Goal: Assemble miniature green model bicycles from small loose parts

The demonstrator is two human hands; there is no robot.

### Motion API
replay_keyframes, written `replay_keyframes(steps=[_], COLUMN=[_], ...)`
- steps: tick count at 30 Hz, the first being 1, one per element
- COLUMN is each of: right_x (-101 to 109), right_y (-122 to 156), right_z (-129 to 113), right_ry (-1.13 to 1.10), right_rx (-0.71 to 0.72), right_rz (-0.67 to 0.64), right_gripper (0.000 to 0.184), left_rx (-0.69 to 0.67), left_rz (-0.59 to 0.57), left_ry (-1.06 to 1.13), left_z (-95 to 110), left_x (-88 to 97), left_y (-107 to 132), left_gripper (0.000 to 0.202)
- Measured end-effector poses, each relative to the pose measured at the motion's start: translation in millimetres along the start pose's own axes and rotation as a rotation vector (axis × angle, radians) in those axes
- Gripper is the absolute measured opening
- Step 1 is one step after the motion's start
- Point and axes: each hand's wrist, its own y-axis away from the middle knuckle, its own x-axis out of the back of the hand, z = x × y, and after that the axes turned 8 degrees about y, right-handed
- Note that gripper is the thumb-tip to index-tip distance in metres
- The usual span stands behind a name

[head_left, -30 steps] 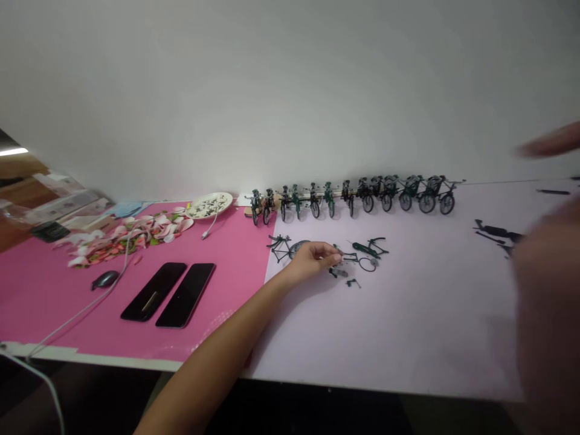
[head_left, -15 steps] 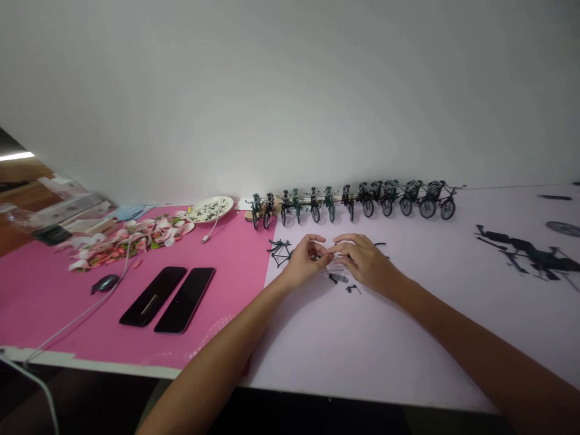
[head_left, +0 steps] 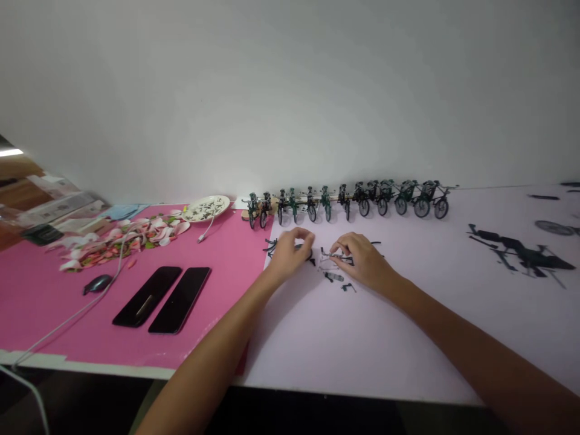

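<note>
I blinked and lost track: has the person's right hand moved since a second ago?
Yes. The right hand came in from the right edge, leftwards to the loose parts in front of the row of model bicycles.

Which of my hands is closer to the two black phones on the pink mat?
Left. The left hand is right of the black phones, just past the edge of the pink mat; the right hand is farther right, beyond the left hand.

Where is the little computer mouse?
In the head view, the mouse sits far left on the pink mat, just left of the two black phones and nearer the person than the pile of petals.
</note>
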Motion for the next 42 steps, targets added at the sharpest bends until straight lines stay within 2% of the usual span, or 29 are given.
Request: replay_keyframes(steps=[2, 4, 7, 10, 13, 17, 22, 26, 30, 35, 42], right_x=[4.2, 7.4, 7.8, 4.0, -0.1, -2.7, -3.2, -2.4, -2.7, -5.5, -11.4], right_y=[0.0, 0.1, 0.8, 2.5, 4.4, 5.2, 5.4, 4.6, 2.2, 0.2, 0.0], right_z=[1.8, 3.3, 4.0, 2.2, -1.2, -5.0, -7.3, -10.0, -13.6, -17.2, -15.9], right_ry=[-0.067, -0.145, -0.207, -0.227, -0.242, -0.285, -0.301, -0.309, -0.335, -0.399, -0.725], right_rx=[-0.126, -0.232, -0.304, -0.321, -0.326, -0.306, -0.328, -0.347, -0.370, -0.455, -0.625], right_rz=[0.002, 0.027, 0.055, 0.014, -0.021, -0.008, 0.000, -0.008, 0.018, 0.054, 0.089], right_gripper=[0.021, 0.032, 0.039, 0.037, 0.035, 0.036, 0.036, 0.037, 0.040, 0.044, 0.056], left_rx=[-0.023, 0.081, 0.270, 0.369, 0.364, 0.334, 0.292, 0.230, 0.121, 0.090, -0.116], left_rz=[0.140, 0.211, 0.168, 0.038, -0.020, -0.013, 0.140, 0.236, 0.279, 0.319, 0.310], left_ry=[-0.288, -0.493, -0.662, -0.694, -0.737, -0.785, -0.720, -0.501, -0.245, -0.089, 0.016], left_z=[-4.8, -14.4, -32.4, -45.6, -50.0, -45.4, -32.8, -27.1, -25.3, -20.8, -22.9], left_x=[18.9, 37.0, 54.5, 59.2, 57.5, 54.7, 56.8, 59.9, 57.5, 47.0, 29.8], left_y=[-7.8, -14.6, -20.1, -20.9, -20.0, -19.3, -20.1, -22.6, -25.2, -24.7, -19.7], left_gripper=[0.026, 0.028, 0.040, 0.040, 0.034, 0.027, 0.029, 0.031, 0.030, 0.032, 0.024])
